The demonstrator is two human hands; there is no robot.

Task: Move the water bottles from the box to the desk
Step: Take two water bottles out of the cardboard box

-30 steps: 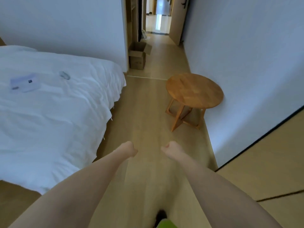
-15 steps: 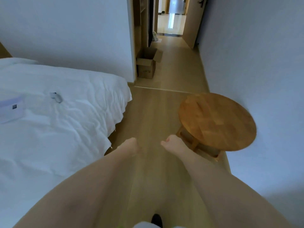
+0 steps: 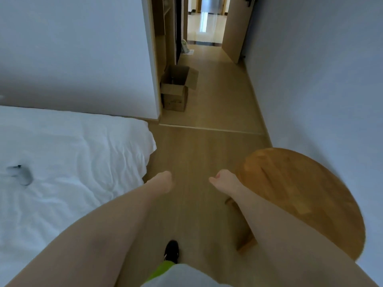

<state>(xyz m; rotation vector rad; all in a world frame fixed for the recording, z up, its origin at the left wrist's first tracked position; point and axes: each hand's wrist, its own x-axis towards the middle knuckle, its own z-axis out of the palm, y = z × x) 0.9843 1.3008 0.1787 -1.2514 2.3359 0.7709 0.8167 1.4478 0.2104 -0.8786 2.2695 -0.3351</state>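
While both arms reach forward over the wood floor, a person walks between a white-sheeted bed on the left and a round wooden side table on the right, which stands against the pale wall. Ahead, past the corner where the room narrows into a hallway, an open cardboard box sits on the floor against the door frame, flaps up, well apart from both hands. Its inside is dark from this angle, and no water bottles can be made out in it. No desk is in view either.

The left hand is curled into a loose fist and holds nothing. The right hand is likewise curled, thumb side showing, and empty. A black shoe steps forward below them, and a small dark object lies on the bedsheet.

Judged from the task, the bottles, if full, would be fairly heavy for their size, with smooth plastic walls that give under a squeeze. A grip around the middle of the body, or at the stiffer neck under the cap, should hold best. Lifting straight up would clear the flaps.
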